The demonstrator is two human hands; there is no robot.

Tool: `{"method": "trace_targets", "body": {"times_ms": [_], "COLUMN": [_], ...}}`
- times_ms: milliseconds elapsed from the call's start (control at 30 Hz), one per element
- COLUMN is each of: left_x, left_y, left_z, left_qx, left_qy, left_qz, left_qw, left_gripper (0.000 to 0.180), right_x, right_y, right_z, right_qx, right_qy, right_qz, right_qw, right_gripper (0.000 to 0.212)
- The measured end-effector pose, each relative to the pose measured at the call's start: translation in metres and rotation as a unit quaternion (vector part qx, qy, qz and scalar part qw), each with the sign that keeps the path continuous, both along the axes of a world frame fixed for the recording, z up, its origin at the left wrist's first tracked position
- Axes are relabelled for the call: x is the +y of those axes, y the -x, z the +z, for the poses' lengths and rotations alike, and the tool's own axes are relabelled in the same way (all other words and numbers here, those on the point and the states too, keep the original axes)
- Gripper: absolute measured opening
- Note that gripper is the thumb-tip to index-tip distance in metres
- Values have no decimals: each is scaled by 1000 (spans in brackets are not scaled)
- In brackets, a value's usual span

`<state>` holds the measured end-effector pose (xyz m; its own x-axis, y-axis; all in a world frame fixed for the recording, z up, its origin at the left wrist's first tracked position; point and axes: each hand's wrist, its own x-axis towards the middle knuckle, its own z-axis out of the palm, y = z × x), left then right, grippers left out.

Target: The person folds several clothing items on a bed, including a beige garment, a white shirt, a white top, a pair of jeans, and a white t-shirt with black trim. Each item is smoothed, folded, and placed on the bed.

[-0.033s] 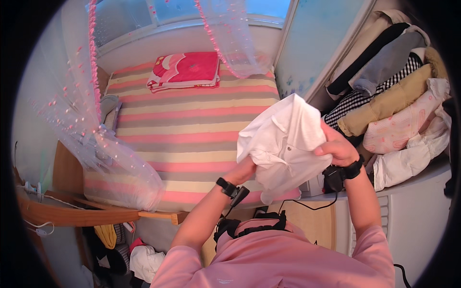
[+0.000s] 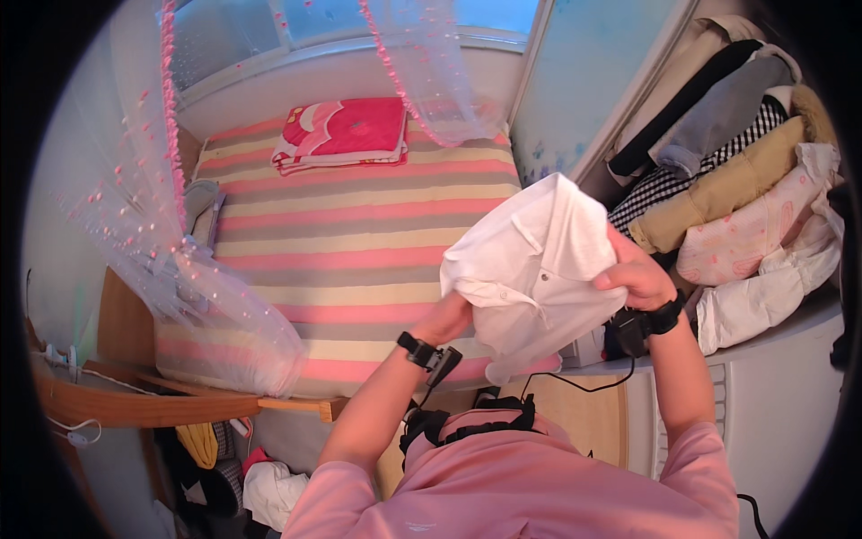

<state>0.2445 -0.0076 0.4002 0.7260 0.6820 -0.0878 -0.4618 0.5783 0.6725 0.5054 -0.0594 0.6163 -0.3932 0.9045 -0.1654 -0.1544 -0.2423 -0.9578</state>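
Observation:
A white buttoned shirt (image 2: 530, 260) hangs bunched in front of me, held up between both hands. Small buttons show on its front, and its upper part bulges out in folds. My right hand (image 2: 636, 277) grips the shirt's right side, thumb on top and the other fingers behind the cloth. On the opposite side, my left hand (image 2: 447, 316) is closed at the lower left edge, its fingertips mostly hidden by the fabric. Black straps with small devices circle both wrists.
Beyond the shirt lies a bed with a striped sheet (image 2: 359, 234) and a folded pink blanket (image 2: 346, 133). Sheer netting (image 2: 197, 287) drapes at left above a wooden bed rail (image 2: 144, 402). Piled clothes (image 2: 718, 198) fill the right side. A black cable (image 2: 584, 388) hangs below my right wrist.
My hands have drawn very slightly apart, the right one shifting a little to the right. The shirt's upper part is spread a bit wider; both hands keep their hold.

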Motion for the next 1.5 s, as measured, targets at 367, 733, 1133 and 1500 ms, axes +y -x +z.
{"method": "trace_targets", "body": {"times_ms": [367,733,1133,1500], "left_x": [18,2,3,-28], "left_y": [82,142,213,226], "left_z": [102,172,159,86], "left_qx": [267,493,428,364], "left_qy": [-323,-484,-339,83], "left_qz": [74,296,-244,-147], "left_qw": [905,659,802,916], "left_gripper": [32,23,53,42], "right_x": [-19,4,12,-10], "right_y": [-30,8,27,-1], "right_z": [7,-30,-9,-81], "right_qx": [-121,-218,41,-277], "right_qy": [-66,-137,47,308], "right_qz": [-87,-101,21,170], "right_qw": [987,961,998,894], "right_gripper": [70,35,53,51]}}
